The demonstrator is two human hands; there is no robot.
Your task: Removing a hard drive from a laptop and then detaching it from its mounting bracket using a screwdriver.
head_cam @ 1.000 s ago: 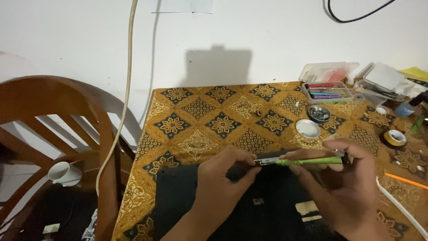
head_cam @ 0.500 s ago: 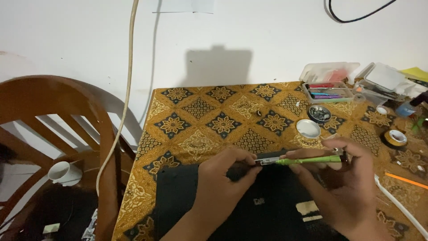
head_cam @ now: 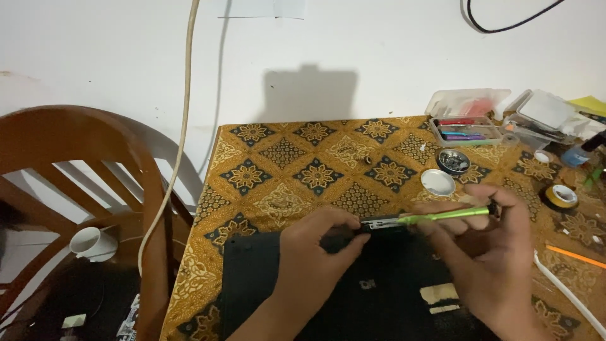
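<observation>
A black flat device (head_cam: 353, 290), like the underside of a laptop, lies on the patterned table (head_cam: 297, 170) right in front of me. My left hand (head_cam: 315, 252) rests on its far edge, fingertips pinching a small black part (head_cam: 379, 224) there. My right hand (head_cam: 486, 246) grips a green screwdriver (head_cam: 442, 216) held almost level, its tip pointing left at that part beside my left fingertips.
A small round tin with screws (head_cam: 453, 161) and its white lid (head_cam: 438, 182) sit behind my hands. Clear plastic boxes with tool bits (head_cam: 464, 126) stand at the back right. A tape roll (head_cam: 560, 197), an orange stick (head_cam: 574, 256) and a white cable (head_cam: 568, 297) lie right. A wooden chair (head_cam: 95, 189) stands left.
</observation>
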